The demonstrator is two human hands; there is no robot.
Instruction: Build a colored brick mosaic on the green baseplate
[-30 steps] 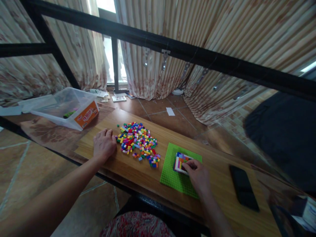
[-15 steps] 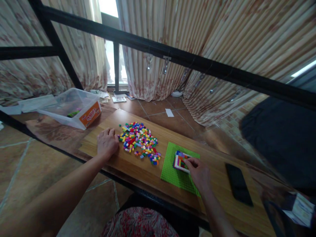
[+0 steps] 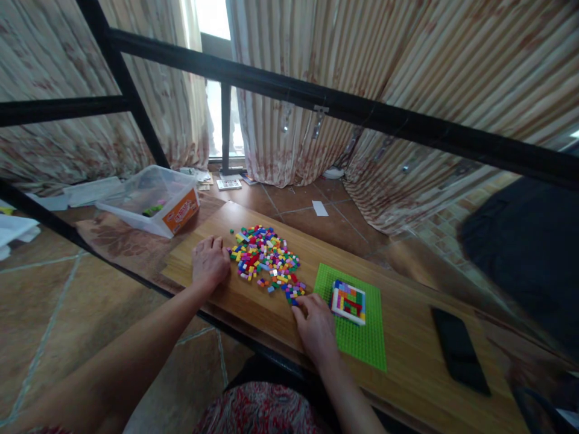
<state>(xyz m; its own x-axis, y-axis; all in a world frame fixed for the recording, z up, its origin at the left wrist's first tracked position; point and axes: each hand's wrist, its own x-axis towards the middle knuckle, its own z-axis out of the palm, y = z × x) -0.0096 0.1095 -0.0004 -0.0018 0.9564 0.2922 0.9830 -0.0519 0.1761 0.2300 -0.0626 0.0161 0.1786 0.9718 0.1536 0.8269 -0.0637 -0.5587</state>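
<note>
A pile of small coloured bricks (image 3: 266, 260) lies on the wooden table (image 3: 407, 343). My left hand (image 3: 208, 264) rests flat on the wood just left of the pile, fingers loosely curled, holding nothing. My right hand (image 3: 315, 325) is at the near right end of the pile, fingertips touching the bricks there; whether it pinches one I cannot tell. To its right lies a green baseplate (image 3: 364, 334) with a small square block of mixed-colour bricks (image 3: 348, 301) built on it.
A clear plastic tub (image 3: 154, 202) with an orange label stands at the back left. A black phone (image 3: 459, 351) lies on the table at the right. A black metal frame (image 3: 344, 105) crosses overhead, with curtains behind and a tiled floor below.
My right hand has left the brick block on the green baseplate and moved left to the near end of the loose pile. My left hand stays beside the pile.
</note>
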